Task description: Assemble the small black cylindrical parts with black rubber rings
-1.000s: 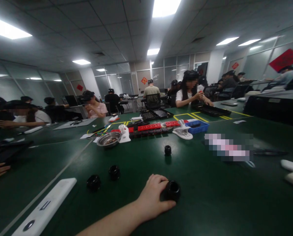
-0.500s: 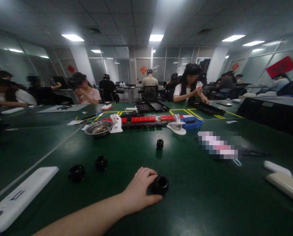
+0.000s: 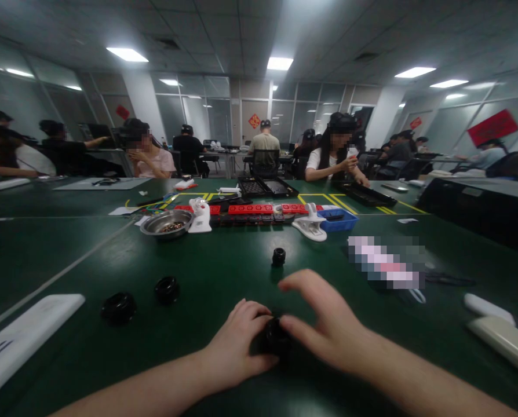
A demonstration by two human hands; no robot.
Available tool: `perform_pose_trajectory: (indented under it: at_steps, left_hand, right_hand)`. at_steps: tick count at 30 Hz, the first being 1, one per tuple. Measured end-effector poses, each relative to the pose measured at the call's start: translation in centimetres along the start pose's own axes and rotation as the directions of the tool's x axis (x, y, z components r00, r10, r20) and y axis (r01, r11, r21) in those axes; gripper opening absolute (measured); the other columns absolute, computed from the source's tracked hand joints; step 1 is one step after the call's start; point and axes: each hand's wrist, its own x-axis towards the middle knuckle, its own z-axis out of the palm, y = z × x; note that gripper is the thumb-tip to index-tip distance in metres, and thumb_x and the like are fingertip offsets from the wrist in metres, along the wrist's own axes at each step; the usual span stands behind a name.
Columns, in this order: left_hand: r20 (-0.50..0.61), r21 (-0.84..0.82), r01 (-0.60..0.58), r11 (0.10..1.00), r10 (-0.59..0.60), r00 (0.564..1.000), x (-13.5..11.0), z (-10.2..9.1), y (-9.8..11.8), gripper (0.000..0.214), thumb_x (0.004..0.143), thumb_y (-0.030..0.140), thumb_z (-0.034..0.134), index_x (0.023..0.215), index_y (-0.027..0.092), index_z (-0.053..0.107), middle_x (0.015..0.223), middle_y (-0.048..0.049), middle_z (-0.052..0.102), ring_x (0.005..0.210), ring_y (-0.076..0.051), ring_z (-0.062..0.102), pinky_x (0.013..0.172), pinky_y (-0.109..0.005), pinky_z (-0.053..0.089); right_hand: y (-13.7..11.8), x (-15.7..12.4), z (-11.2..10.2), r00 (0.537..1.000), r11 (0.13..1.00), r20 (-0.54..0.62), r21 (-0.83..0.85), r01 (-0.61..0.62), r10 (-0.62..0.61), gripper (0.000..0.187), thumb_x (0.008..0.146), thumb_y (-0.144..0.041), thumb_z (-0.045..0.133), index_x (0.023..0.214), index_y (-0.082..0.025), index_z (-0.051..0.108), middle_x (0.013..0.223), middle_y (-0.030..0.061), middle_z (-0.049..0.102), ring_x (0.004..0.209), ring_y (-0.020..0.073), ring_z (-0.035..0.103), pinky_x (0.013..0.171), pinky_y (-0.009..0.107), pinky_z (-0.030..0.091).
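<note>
At a green tabletop point(image 3: 224, 269), my left hand point(image 3: 239, 347) curls around one black fitting point(image 3: 277, 340), fingers and thumb against its left side, while my right hand point(image 3: 328, 324) is spread wide from the other side, its thumb at the fitting's edge, though whether it touches I cannot tell. That fitting sits directly in front of me, its outline blurred between my hands. Three more make four in all: a smaller fitting point(image 3: 278, 256) just beyond my fingers, then a third fitting point(image 3: 167, 289) and a fourth fitting point(image 3: 119, 308) near each other to the left. Farther out, one steel bowl point(image 3: 153, 225) holds a heap of metal bits point(image 3: 172, 227) too small to count, and one blue bin point(image 3: 345, 224) holds a dark item point(image 3: 335, 218) I cannot identify. Two white stands, the left stand point(image 3: 199, 219) just beside the bowl and the right stand point(image 3: 311, 227) just beside the bin, flank one long red-and-black strip point(image 3: 250, 209). One white bar point(image 3: 28, 341) lies at the left and two pale bars point(image 3: 504, 341) at the right. Across from me, a co-worker point(image 3: 339, 153) sits behind one black tray point(image 3: 367, 194).
</note>
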Motion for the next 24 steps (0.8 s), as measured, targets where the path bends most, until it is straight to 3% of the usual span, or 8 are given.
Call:
perform_pose_trajectory:
  at_steps: [4, 8, 11, 13, 16, 19, 21, 24]
  left_hand:
    - [0.029, -0.029, 0.000, 1.000, 0.001, 1.000, 0.1, 0.1, 0.0, 0.046, 0.069, 0.041, 0.067, 0.110, 0.023, 0.054, 0.111, -0.0047, 0.053, 0.104, -0.025, 0.046, 0.103, -0.048, 0.022]
    - [0.031, -0.041, 0.029, 0.999, -0.028, 0.999, 0.2, 0.1, 0.1, 0.046, 0.064, 0.027, 0.068, 0.108, 0.027, 0.054, 0.112, -0.0023, 0.052, 0.106, -0.024, 0.046, 0.105, -0.049, 0.018]
    - [0.043, -0.037, 0.055, 0.998, -0.053, 0.998, 0.2, 0.2, -0.1, 0.052, 0.061, 0.023, 0.069, 0.111, 0.026, 0.052, 0.111, -0.0022, 0.053, 0.106, -0.023, 0.046, 0.106, -0.048, 0.018]
    - [0.061, -0.037, 0.047, 0.998, -0.044, 0.997, 0.3, 0.2, -0.2, 0.056, 0.063, 0.031, 0.071, 0.115, 0.027, 0.050, 0.115, -0.0031, 0.052, 0.108, -0.025, 0.045, 0.106, -0.049, 0.018]
    - [0.083, -0.038, 0.030, 0.999, -0.027, 0.996, 0.5, -0.1, -0.2, 0.052, 0.067, 0.041, 0.068, 0.115, 0.028, 0.051, 0.118, -0.0039, 0.051, 0.110, -0.026, 0.044, 0.105, -0.051, 0.019]
    - [0.089, -0.028, 0.061, 0.998, -0.058, 0.994, 0.5, -0.3, 0.2, 0.048, 0.064, 0.030, 0.070, 0.109, 0.026, 0.055, 0.114, -0.0038, 0.052, 0.108, -0.025, 0.046, 0.106, -0.050, 0.018]
    - [0.088, -0.026, 0.074, 0.997, -0.071, 0.994, 0.5, -0.4, 0.4, 0.051, 0.062, 0.025, 0.071, 0.110, 0.026, 0.054, 0.114, -0.0036, 0.052, 0.108, -0.024, 0.045, 0.106, -0.049, 0.018]
    - [0.074, -0.037, 0.062, 0.997, -0.059, 0.995, 0.3, -0.3, 0.5, 0.055, 0.065, 0.030, 0.070, 0.115, 0.028, 0.051, 0.117, -0.0036, 0.051, 0.110, -0.025, 0.044, 0.105, -0.050, 0.017]
  right_hand:
    - [0.4, -0.8, 3.1, 0.992, 0.996, 0.119, 0.084, 0.016, -0.026, 0.038, 0.077, -0.044, 0.053, 0.101, -0.014, 0.054, 0.095, 0.0104, 0.059, 0.084, 0.0232, 0.053, 0.075, 0.040, 0.046]
    - [1.2, -1.7, 4.8, 0.981, 0.994, 0.192, 0.108, 0.001, -0.022, 0.030, 0.077, -0.025, 0.051, 0.105, -0.015, 0.054, 0.101, 0.0106, 0.058, 0.089, 0.0231, 0.053, 0.077, 0.038, 0.046]
    - [2.1, -2.0, 5.0, 0.964, 0.977, 0.201, 0.164, 0.139, -0.171, 0.041, 0.076, -0.017, 0.046, 0.117, -0.015, 0.045, 0.110, 0.0114, 0.057, 0.102, 0.0229, 0.052, 0.089, 0.038, 0.042]
    - [2.6, -2.2, 4.9, 0.961, 0.970, 0.177, 0.154, 0.188, -0.215, 0.049, 0.077, -0.024, 0.051, 0.123, -0.015, 0.037, 0.118, 0.0136, 0.054, 0.110, 0.0253, 0.048, 0.096, 0.041, 0.037]
    - [3.1, -2.4, 4.9, 0.990, 0.983, 0.087, 0.155, 0.094, -0.108, 0.057, 0.074, -0.039, 0.060, 0.121, -0.015, 0.038, 0.115, 0.0160, 0.053, 0.106, 0.0283, 0.050, 0.089, 0.042, 0.042]
    - [2.9, -2.5, 4.7, 0.997, 0.969, 0.069, 0.247, 0.002, -0.019, 0.037, 0.075, -0.030, 0.057, 0.108, -0.017, 0.046, 0.098, 0.0102, 0.057, 0.088, 0.0229, 0.055, 0.078, 0.036, 0.047]
    - [2.7, -2.5, 4.5, 0.993, 0.955, 0.093, 0.295, 0.038, -0.068, 0.038, 0.072, -0.018, 0.053, 0.109, -0.019, 0.045, 0.099, 0.0083, 0.058, 0.092, 0.0218, 0.055, 0.085, 0.038, 0.044]
    - [2.6, -2.6, 4.4, 0.986, 0.947, 0.088, 0.300, 0.111, -0.144, 0.058, 0.068, -0.014, 0.052, 0.123, -0.018, 0.033, 0.118, 0.0111, 0.051, 0.111, 0.0252, 0.046, 0.100, 0.044, 0.031]
